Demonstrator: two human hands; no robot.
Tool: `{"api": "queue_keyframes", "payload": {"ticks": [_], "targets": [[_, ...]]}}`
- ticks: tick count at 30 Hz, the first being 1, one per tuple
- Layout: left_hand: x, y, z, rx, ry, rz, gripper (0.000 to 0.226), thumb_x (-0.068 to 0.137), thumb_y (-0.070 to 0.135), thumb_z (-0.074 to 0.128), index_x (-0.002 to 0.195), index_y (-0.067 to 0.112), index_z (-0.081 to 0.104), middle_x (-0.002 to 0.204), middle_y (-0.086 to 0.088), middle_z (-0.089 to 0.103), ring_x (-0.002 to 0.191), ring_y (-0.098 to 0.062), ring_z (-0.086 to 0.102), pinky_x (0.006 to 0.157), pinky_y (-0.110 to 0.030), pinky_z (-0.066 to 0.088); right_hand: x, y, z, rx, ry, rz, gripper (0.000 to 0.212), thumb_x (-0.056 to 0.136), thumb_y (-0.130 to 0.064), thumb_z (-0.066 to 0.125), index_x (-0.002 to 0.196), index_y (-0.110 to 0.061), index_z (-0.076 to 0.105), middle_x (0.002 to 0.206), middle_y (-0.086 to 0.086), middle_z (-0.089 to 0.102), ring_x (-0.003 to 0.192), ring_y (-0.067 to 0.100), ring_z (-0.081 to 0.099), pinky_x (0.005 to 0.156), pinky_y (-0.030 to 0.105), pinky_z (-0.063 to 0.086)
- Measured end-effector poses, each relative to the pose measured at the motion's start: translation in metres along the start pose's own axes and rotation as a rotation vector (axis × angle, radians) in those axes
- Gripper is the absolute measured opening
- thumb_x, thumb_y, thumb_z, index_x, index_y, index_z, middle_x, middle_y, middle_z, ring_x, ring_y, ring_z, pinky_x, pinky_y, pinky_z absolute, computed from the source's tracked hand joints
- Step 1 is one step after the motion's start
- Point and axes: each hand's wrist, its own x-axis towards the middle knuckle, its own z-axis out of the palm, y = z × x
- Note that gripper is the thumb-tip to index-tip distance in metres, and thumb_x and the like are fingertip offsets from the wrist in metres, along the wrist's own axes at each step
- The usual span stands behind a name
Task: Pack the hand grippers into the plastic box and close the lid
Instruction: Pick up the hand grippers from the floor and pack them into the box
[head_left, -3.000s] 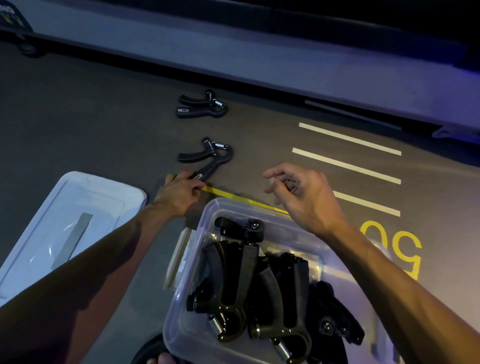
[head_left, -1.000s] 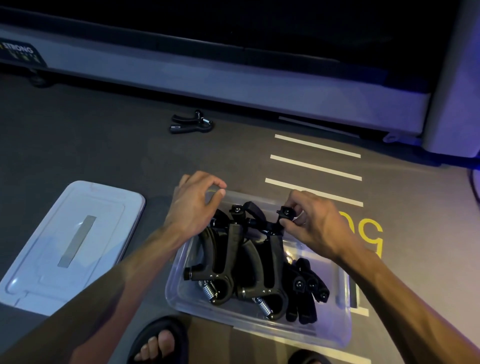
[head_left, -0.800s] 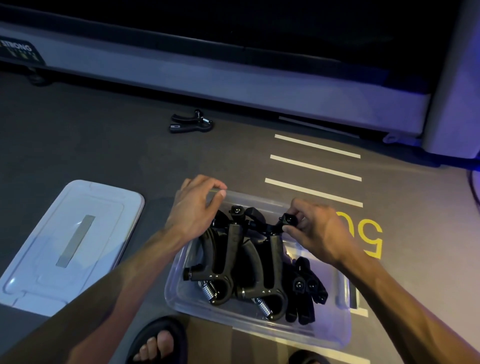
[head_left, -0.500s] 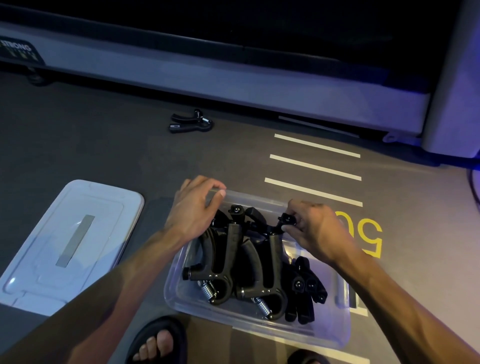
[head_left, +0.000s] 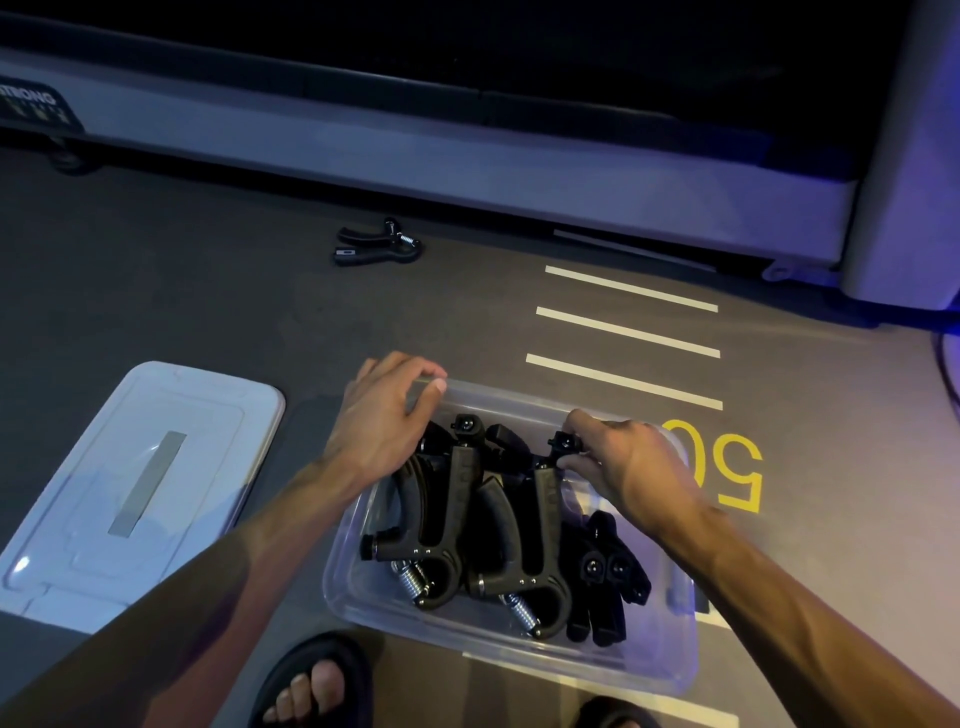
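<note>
We see the clear plastic box (head_left: 498, 639) on the dark floor (head_left: 208, 291), lid off. Our left hand (head_left: 382, 421) grips the box's far-left rim corner, fingers curled over the edge, thumb inside. Our right hand (head_left: 623, 467) pinches the knob end of a hand gripper (head_left: 545, 525) that lies in the box, fingertips closed on the knob at its far end.

Packed hand grippers (head_left: 441, 525) lie side by side in the box, long axes running near to far, knob ends pointing away from us, spring ends toward us. More black ones (head_left: 602, 582) are stacked at the right, same axis as far as we can tell.

One loose gripper (head_left: 376, 247) is on the floor well beyond the box, long axis left-right, spring end to the right.

The lid (head_left: 135, 488) lies flat on the floor left of the box, apart from it, a grey strip down its middle.

White lines (head_left: 628, 332) and a yellow number (head_left: 727, 473) are painted on the floor at right. A sandalled foot (head_left: 311, 686) is near the bottom edge.
</note>
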Motion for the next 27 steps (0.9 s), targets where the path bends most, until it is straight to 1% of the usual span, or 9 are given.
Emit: {"api": "queue_keyframes", "payload": {"ticks": [3,7,13,17,19,21,23,25,27], "targets": [[0.0,0.0,0.0,0.001,0.0,0.003,0.035,0.096,0.052,0.04,0.109,0.033,0.066,0.11,0.015,0.06,0.105,-0.016,0.051,0.099,-0.048,0.043,-0.003,0.003,-0.001,-0.009,0.034,-0.034,0.029,0.09,-0.049,0.062,0.102,-0.025,0.051,0.073,-0.001,0.067,0.068,0.035,0.062,0.055,0.039,0.052],[0.0,0.0,0.0,-0.003,0.0,-0.001,0.032,0.097,0.05,0.042,0.109,0.033,0.066,0.109,0.016,0.059,0.106,-0.016,0.05,0.1,-0.048,0.043,-0.007,0.004,-0.003,0.025,0.029,-0.065,0.032,0.091,-0.047,0.061,0.111,-0.026,0.047,0.08,-0.004,0.07,0.071,0.033,0.066,0.057,0.039,0.052],[0.0,0.0,0.0,0.004,-0.012,-0.006,0.032,0.098,0.051,0.042,0.11,0.034,0.066,0.109,0.018,0.057,0.106,-0.015,0.05,0.101,-0.049,0.042,-0.005,0.002,-0.009,-0.017,0.037,-0.002,0.032,0.092,-0.045,0.061,0.106,-0.027,0.039,0.084,-0.004,0.072,0.069,0.031,0.067,0.058,0.035,0.055],[0.0,0.0,-0.001,0.004,-0.012,-0.006,0.036,0.096,0.054,0.039,0.109,0.034,0.066,0.109,0.016,0.058,0.106,-0.016,0.051,0.1,-0.051,0.043,-0.008,0.001,-0.011,-0.02,0.049,-0.012,0.034,0.09,-0.045,0.064,0.106,-0.027,0.04,0.083,-0.008,0.071,0.068,0.028,0.067,0.056,0.029,0.05],[0.0,0.0,-0.001,0.001,-0.015,-0.004,0.037,0.096,0.054,0.038,0.11,0.034,0.066,0.109,0.016,0.058,0.106,-0.017,0.051,0.1,-0.051,0.043,-0.009,0.001,-0.014,0.015,0.051,-0.007,0.035,0.089,-0.048,0.065,0.107,-0.028,0.042,0.085,-0.01,0.072,0.069,0.025,0.069,0.058,0.03,0.052],[0.0,-0.001,-0.001,0.001,-0.015,-0.001,0.037,0.097,0.055,0.038,0.11,0.034,0.066,0.109,0.017,0.058,0.106,-0.016,0.051,0.1,-0.051,0.043,-0.009,0.0,-0.02,0.08,0.065,0.021,0.036,0.09,-0.054,0.062,0.109,-0.031,0.044,0.085,-0.013,0.073,0.069,0.017,0.071,0.061,0.032,0.056],[0.001,-0.002,-0.001,0.001,-0.019,-0.001,0.037,0.096,0.056,0.037,0.109,0.035,0.065,0.11,0.016,0.059,0.106,-0.016,0.052,0.101,-0.051,0.043,-0.006,-0.001,-0.028,0.167,0.129,0.061,0.032,0.09,-0.056,0.06,0.109,-0.032,0.048,0.081,-0.017,0.073,0.067,0.011,0.071,0.06,0.033,0.057],[0.002,-0.003,0.0,-0.004,-0.035,0.0,0.037,0.096,0.057,0.037,0.108,0.036,0.064,0.111,0.017,0.059,0.107,-0.016,0.052,0.102,-0.05,0.042,0.0,-0.003,-0.037,0.24,0.206,0.096,0.025,0.091,-0.051,0.06,0.106,-0.034,0.051,0.076,-0.018,0.071,0.064,0.01,0.069,0.059,0.034,0.057],[0.005,-0.005,-0.001,-0.008,-0.05,0.01,0.035,0.098,0.055,0.036,0.107,0.036,0.065,0.11,0.018,0.059,0.105,-0.012,0.05,0.1,-0.044,0.041,0.013,-0.006,-0.044,0.317,0.256,0.111,0.017,0.093,-0.043,0.063,0.104,-0.032,0.055,0.071,-0.015,0.068,0.063,0.01,0.068,0.06,0.034,0.057]]}}
